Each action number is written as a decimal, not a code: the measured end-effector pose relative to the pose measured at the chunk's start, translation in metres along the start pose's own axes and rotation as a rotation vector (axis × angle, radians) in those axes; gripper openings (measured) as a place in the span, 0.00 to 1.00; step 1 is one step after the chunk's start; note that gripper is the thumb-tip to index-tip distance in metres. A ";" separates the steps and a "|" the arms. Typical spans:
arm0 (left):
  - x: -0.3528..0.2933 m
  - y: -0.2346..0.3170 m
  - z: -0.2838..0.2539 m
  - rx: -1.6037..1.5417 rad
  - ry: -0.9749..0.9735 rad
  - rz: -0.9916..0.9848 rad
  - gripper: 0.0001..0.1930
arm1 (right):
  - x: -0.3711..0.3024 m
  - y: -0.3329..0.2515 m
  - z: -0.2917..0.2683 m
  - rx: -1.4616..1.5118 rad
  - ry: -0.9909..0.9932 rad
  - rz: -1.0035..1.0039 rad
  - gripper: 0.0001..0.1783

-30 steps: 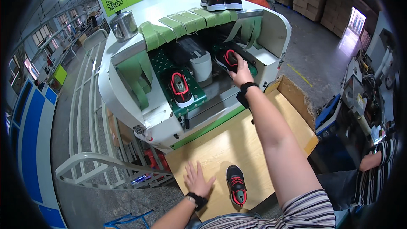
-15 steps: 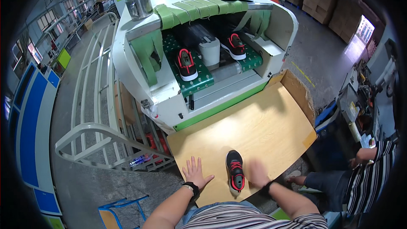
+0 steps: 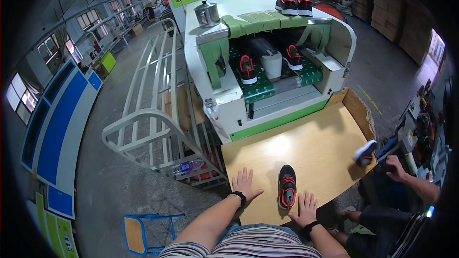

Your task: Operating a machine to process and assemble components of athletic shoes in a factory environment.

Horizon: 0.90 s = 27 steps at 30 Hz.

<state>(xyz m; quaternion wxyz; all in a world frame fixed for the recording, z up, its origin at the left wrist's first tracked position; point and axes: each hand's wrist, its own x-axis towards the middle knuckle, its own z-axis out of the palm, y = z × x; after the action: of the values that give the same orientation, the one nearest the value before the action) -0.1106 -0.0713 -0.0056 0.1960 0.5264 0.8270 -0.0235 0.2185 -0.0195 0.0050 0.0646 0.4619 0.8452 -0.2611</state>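
Black shoe (image 3: 287, 185) sat on the tabletop (image 3: 256, 157) btwn the person's two hands, long axis running more or less straight away from the body: toe twd the white machine (image 3: 244, 5), heel nearest the person. R hand (image 3: 304, 209) was nearer, just beside the heel w/ a small gap; L hand (image 3: 245, 185) lay a bit further off, on the shoe's left. Both hands were palm-down, fingers spread wide, nothing held. Shoe stood upright on its sole: blk upper, red laces, red trim round the collar, smth greyish in the opening. 2nd shoe (image 3: 366, 153), blurred, was nr the tabletop's right edge, by a co-worker's hand (image 3: 396, 169); resting or airborne, can't tell.
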 end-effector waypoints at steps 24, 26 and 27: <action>0.003 -0.004 -0.002 -0.045 -0.063 0.016 0.62 | 0.067 0.069 -0.001 0.457 0.603 0.255 0.39; 0.001 -0.002 -0.010 -0.059 -0.079 0.024 0.61 | 0.107 0.091 -0.040 0.762 0.641 0.474 0.41; 0.000 -0.001 -0.014 -0.060 -0.095 0.027 0.61 | 0.129 0.111 -0.048 0.904 0.764 0.537 0.43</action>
<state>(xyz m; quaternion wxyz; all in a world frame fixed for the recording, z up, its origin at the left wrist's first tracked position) -0.1155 -0.0677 0.0073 0.2513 0.5295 0.8100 -0.0210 0.2422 0.1496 -0.0419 -0.3784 0.6990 0.4706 -0.3830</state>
